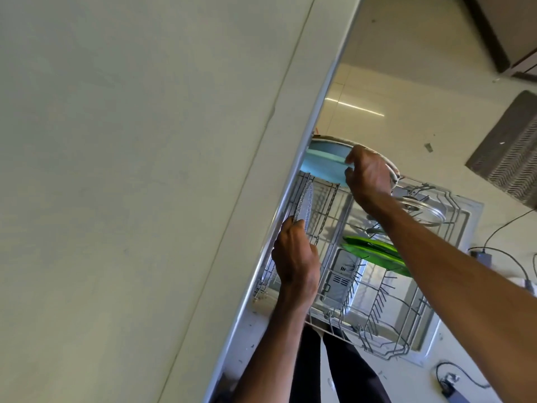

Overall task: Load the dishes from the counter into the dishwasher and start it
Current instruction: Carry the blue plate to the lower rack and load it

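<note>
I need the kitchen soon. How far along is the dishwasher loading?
Partly done: a green plate and a glass lid already sit in the rack. In hand: the left hand holds a speckled grey plate on edge, and the right hand grips a blue plate. Left: seating both, sliding the rack in, starting the machine.

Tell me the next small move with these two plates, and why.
Probably lower the blue plate into the rack and let go. The right hand pinches it by its rim above the rack's far end, while the left hand holds the grey speckled plate on edge among the wires, seemingly nearly seated. The green plates stand in the rack.
</note>
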`<move>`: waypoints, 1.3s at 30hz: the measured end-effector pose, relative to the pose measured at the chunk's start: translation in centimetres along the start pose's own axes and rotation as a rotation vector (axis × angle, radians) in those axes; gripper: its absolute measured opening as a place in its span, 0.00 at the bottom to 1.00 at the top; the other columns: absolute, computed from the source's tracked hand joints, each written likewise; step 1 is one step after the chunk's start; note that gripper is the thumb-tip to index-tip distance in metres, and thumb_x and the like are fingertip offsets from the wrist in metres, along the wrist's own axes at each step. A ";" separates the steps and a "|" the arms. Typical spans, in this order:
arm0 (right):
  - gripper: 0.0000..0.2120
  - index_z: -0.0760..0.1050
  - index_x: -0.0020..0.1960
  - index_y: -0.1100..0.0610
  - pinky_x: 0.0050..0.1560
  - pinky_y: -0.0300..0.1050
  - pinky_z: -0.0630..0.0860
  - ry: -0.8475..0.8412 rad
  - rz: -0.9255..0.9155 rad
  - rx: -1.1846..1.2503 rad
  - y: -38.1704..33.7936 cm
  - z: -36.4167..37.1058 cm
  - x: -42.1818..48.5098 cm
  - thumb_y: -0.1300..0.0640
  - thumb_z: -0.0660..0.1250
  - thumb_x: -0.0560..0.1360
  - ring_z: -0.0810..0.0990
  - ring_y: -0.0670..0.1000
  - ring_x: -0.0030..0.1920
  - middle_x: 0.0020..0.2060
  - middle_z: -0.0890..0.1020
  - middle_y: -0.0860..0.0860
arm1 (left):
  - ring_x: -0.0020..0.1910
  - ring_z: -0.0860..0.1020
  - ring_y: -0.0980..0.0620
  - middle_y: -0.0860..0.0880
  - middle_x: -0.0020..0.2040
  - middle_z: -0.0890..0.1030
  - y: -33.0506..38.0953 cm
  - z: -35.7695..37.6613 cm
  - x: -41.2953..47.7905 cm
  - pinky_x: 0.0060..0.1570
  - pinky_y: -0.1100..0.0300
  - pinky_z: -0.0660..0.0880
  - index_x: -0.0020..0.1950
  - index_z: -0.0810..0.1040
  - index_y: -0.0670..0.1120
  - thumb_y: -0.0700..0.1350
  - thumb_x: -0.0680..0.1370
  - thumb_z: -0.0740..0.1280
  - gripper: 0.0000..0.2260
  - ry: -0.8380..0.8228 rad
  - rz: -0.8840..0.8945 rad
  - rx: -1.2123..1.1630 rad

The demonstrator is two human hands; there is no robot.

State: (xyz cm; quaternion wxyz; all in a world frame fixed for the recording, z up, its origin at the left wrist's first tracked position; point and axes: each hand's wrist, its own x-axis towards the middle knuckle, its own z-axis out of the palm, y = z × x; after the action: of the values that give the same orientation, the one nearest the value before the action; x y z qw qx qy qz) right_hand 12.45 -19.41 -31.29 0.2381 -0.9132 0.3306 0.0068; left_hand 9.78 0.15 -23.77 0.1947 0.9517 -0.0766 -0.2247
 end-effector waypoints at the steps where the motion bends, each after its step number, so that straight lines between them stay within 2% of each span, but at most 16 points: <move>1: 0.10 0.74 0.56 0.60 0.42 0.56 0.79 -0.009 -0.009 -0.009 -0.1 0.3 0.1 0.68 0.68 0.76 0.80 0.62 0.43 0.48 0.82 0.61 | 0.61 0.79 0.49 0.48 0.67 0.78 -0.1 0.0 0.1 0.56 0.53 0.80 0.68 0.76 0.45 0.32 0.75 0.69 0.22 0.000 -0.001 -0.001; 4: 0.11 0.73 0.56 0.61 0.41 0.59 0.80 -0.003 -0.025 -0.019 0.0 0.6 0.3 0.70 0.66 0.76 0.80 0.61 0.42 0.46 0.82 0.61 | 0.62 0.79 0.49 0.47 0.67 0.78 -0.2 0.2 0.3 0.57 0.54 0.80 0.68 0.76 0.45 0.31 0.75 0.69 0.22 0.007 0.004 -0.016; 8: 0.09 0.72 0.54 0.63 0.36 0.60 0.78 0.024 -0.085 -0.022 0.6 0.8 0.0 0.70 0.66 0.76 0.79 0.63 0.37 0.41 0.81 0.63 | 0.62 0.79 0.49 0.47 0.67 0.78 -0.1 0.3 0.5 0.57 0.54 0.79 0.68 0.76 0.45 0.30 0.75 0.67 0.23 0.002 -0.001 -0.020; 13: 0.04 0.75 0.50 0.62 0.33 0.50 0.75 -0.027 -0.079 0.001 2.9 1.7 -1.3 0.67 0.69 0.77 0.79 0.59 0.35 0.38 0.81 0.62 | 0.59 0.80 0.50 0.47 0.66 0.78 0.2 0.4 0.8 0.52 0.54 0.81 0.68 0.76 0.45 0.30 0.75 0.67 0.23 -0.009 -0.011 -0.028; 18: 0.05 0.77 0.52 0.58 0.32 0.50 0.74 -0.069 -0.077 -0.065 3.6 3.5 -1.8 0.65 0.67 0.78 0.79 0.61 0.34 0.38 0.81 0.63 | 0.53 0.82 0.50 0.48 0.65 0.79 0.5 1.2 1.3 0.44 0.53 0.83 0.68 0.76 0.45 0.28 0.74 0.67 0.24 -0.015 -0.033 -0.034; 24: 0.05 0.83 0.52 0.56 0.43 0.53 0.80 -0.111 0.034 0.010 3.3 2.5 -1.5 0.58 0.70 0.78 0.83 0.62 0.44 0.44 0.84 0.61 | 0.51 0.83 0.51 0.48 0.65 0.79 1.4 0.9 1.2 0.40 0.55 0.82 0.66 0.77 0.46 0.28 0.75 0.65 0.23 -0.010 0.005 -0.025; 28: 0.18 0.79 0.62 0.60 0.53 0.54 0.78 -0.104 0.043 0.085 2.6 0.7 -3.4 0.56 0.75 0.74 0.82 0.62 0.54 0.55 0.84 0.62 | 0.50 0.84 0.50 0.47 0.62 0.81 1.5 0.8 1.4 0.37 0.56 0.82 0.63 0.79 0.44 0.27 0.76 0.64 0.20 -0.010 0.030 -0.007; 32: 0.26 0.73 0.69 0.62 0.58 0.56 0.80 0.043 -0.060 0.148 2.5 0.6 -7.5 0.59 0.75 0.74 0.82 0.62 0.58 0.61 0.81 0.62 | 0.50 0.84 0.48 0.44 0.58 0.83 1.4 0.6 1.5 0.39 0.61 0.81 0.59 0.82 0.42 0.28 0.77 0.64 0.15 -0.006 0.055 0.023; 35: 0.31 0.69 0.74 0.61 0.63 0.55 0.77 -0.063 -0.242 0.191 2.5 1.6 -10.2 0.62 0.75 0.74 0.78 0.61 0.65 0.67 0.77 0.61 | 0.49 0.83 0.47 0.44 0.55 0.84 1.2 0.4 1.6 0.39 0.63 0.77 0.54 0.84 0.42 0.32 0.79 0.66 0.10 -0.041 0.105 0.048; 37: 0.27 0.72 0.71 0.59 0.63 0.55 0.77 -0.106 -0.339 0.164 2.6 1.9 -10.9 0.64 0.74 0.74 0.78 0.60 0.65 0.66 0.78 0.59 | 0.51 0.82 0.48 0.45 0.56 0.84 1.0 0.5 2.0 0.41 0.63 0.75 0.51 0.85 0.43 0.34 0.79 0.66 0.09 -0.068 0.163 0.065; 39: 0.17 0.78 0.64 0.55 0.51 0.56 0.82 -0.114 -0.297 0.122 2.8 1.6 -11.0 0.65 0.71 0.76 0.83 0.60 0.54 0.56 0.84 0.56 | 0.56 0.79 0.49 0.47 0.57 0.84 0.8 0.9 2.3 0.45 0.64 0.72 0.50 0.86 0.42 0.34 0.79 0.65 0.10 -0.103 0.215 0.072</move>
State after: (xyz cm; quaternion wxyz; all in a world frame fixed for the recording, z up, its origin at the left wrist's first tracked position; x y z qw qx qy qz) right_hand 2.39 -14.00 -32.08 0.3099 -0.9340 0.1779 0.0032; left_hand 11.36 -1.36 -25.07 0.1791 0.9317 -0.1959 -0.2481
